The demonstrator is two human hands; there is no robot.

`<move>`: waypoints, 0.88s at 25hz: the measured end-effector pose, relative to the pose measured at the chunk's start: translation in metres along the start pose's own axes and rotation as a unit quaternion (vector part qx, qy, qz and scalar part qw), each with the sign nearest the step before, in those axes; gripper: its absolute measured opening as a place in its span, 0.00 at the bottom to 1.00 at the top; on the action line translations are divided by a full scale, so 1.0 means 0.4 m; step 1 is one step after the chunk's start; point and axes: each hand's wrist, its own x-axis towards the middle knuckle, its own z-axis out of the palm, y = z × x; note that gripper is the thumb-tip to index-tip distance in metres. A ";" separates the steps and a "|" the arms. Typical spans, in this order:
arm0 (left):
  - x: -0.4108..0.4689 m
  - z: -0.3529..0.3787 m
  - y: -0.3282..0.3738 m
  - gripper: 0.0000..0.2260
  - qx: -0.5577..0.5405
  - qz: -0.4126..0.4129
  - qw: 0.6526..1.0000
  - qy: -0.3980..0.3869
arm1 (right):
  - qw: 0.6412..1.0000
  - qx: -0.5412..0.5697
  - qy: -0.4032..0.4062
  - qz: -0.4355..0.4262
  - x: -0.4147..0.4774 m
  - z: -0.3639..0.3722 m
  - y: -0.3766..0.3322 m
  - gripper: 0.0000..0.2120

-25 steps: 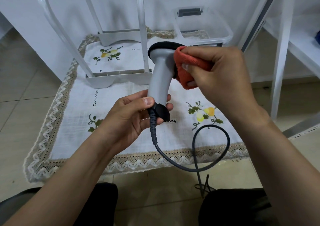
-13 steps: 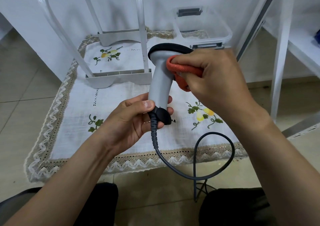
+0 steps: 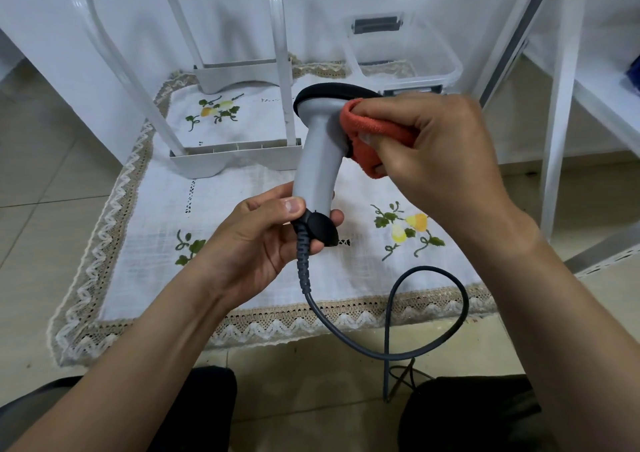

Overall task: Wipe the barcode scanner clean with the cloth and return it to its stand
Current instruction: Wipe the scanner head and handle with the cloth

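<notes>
A grey barcode scanner (image 3: 317, 160) with a black head rim stands upright in the air above a white embroidered cloth mat (image 3: 242, 229). My left hand (image 3: 263, 240) grips the bottom of its handle, beside the black end cap. My right hand (image 3: 436, 153) holds a folded orange cloth (image 3: 372, 132) and presses it against the right side of the scanner's neck, just under the head. A dark cable (image 3: 415, 344) runs from the handle's end and loops down to the floor. No scanner stand can be told apart in view.
White plastic stool legs and their base bars (image 3: 239, 158) stand on the mat behind the scanner. A clear plastic bin (image 3: 405, 56) sits at the back right. A white shelf frame (image 3: 561, 112) rises on the right. Tiled floor surrounds the mat.
My right hand has slid the orange cloth left and down along the scanner's neck, from the head's side toward its front. The scanner has tilted slightly. The cable loop shifted right.
</notes>
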 end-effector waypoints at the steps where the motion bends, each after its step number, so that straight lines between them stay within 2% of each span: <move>1: -0.001 0.001 0.000 0.37 0.001 0.000 1.000 -0.003 | 1.000 -0.005 0.003 0.001 0.000 0.002 0.000 0.12; 6: -0.004 -0.002 -0.003 0.37 0.015 -0.002 1.000 -0.001 | 0.999 -0.015 -0.028 -0.007 -0.007 0.012 -0.010 0.13; 15: -0.004 -0.005 0.002 0.28 0.016 0.004 1.000 -0.002 | 0.998 0.019 -0.068 0.001 -0.011 0.014 -0.015 0.12; 19: -0.003 -0.005 0.007 0.33 0.013 0.008 1.000 0.008 | 0.994 0.053 -0.094 0.014 -0.015 0.011 -0.021 0.13; 22: -0.001 -0.004 0.009 0.38 0.008 0.007 1.000 0.008 | 0.999 0.042 -0.030 0.017 -0.009 0.006 -0.013 0.13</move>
